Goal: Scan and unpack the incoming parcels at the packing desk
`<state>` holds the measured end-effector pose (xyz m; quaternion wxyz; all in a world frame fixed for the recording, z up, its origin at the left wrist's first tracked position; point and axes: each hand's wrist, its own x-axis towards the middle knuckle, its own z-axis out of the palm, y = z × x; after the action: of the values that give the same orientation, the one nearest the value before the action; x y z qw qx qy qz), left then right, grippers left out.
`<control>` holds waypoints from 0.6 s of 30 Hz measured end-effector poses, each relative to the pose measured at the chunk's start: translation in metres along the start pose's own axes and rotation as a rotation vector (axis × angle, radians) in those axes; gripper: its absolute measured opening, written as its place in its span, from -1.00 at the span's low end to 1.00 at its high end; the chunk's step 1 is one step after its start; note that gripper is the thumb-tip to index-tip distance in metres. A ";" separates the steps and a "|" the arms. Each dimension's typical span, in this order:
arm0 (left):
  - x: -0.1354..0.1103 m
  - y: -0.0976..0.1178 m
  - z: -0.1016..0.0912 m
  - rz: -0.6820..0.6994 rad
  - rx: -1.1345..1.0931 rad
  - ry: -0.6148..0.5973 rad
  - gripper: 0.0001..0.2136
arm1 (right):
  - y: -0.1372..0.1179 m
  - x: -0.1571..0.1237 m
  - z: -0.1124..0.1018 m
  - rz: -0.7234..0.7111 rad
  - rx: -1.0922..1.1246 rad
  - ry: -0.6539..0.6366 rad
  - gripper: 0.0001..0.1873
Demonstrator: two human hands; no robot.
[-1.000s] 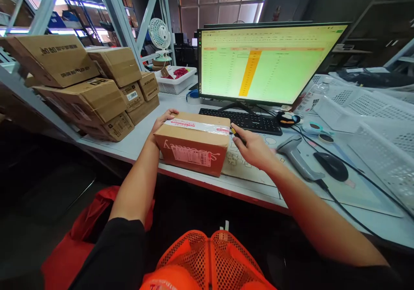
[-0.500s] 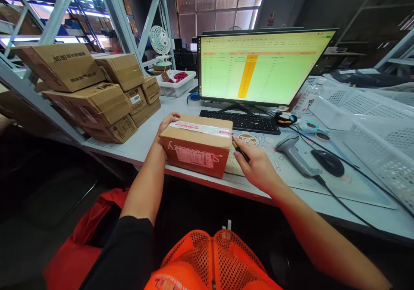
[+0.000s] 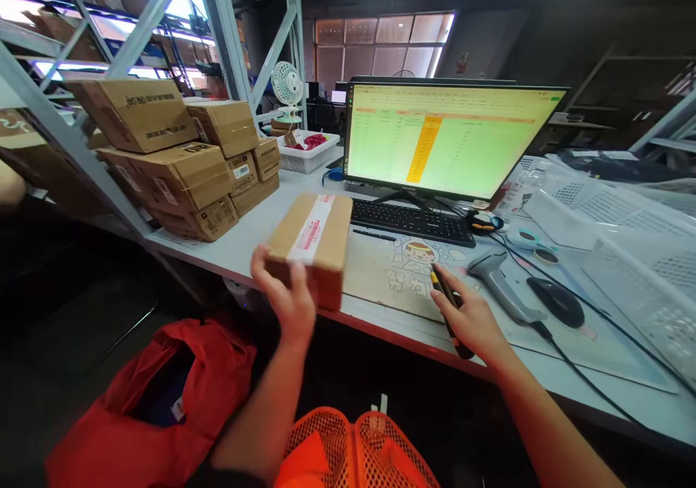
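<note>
Left hand (image 3: 289, 301) at carton (image 3: 331, 240) near edge, grip blurred, cannot tell; right hand (image 3: 472, 321) clasps cutter-like tool (image 3: 446, 289) right of carton. Best keep tip clear.

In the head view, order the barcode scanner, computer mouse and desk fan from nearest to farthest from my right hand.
From your right hand:
1. Barcode scanner: just to its right.
2. Computer mouse: farther right, past the scanner.
3. Desk fan: far back, on the left.
</note>
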<state>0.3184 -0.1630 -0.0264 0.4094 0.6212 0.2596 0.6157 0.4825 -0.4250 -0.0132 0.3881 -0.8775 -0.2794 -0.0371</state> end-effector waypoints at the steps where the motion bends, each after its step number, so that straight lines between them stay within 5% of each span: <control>1: -0.026 0.011 -0.006 0.081 0.025 -0.056 -0.44 | 0.005 0.007 -0.001 0.016 -0.001 0.005 -0.33; 4: -0.064 0.043 -0.019 0.316 0.069 -0.494 -0.45 | 0.009 0.029 -0.003 0.000 -0.015 0.013 -0.31; 7: -0.026 0.059 -0.026 0.523 0.069 -0.827 -0.55 | -0.003 0.043 -0.004 -0.044 -0.017 0.021 -0.28; 10: 0.051 0.046 -0.014 0.662 0.178 -0.866 -0.55 | -0.021 0.039 -0.003 -0.061 0.021 -0.021 -0.29; 13: 0.102 0.016 0.010 0.636 0.311 -0.969 -0.33 | -0.038 0.026 0.003 -0.105 0.077 -0.087 -0.31; 15: 0.105 0.000 0.023 0.620 0.361 -0.961 -0.29 | -0.045 0.023 0.009 -0.126 0.103 -0.095 -0.33; 18: 0.074 -0.006 0.030 0.623 0.415 -0.772 -0.31 | -0.050 0.032 0.017 -0.121 0.118 -0.063 -0.35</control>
<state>0.3569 -0.1043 0.0125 0.1418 0.9178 0.0099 0.3707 0.4812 -0.3711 0.0174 0.4271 -0.8353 -0.3459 -0.0163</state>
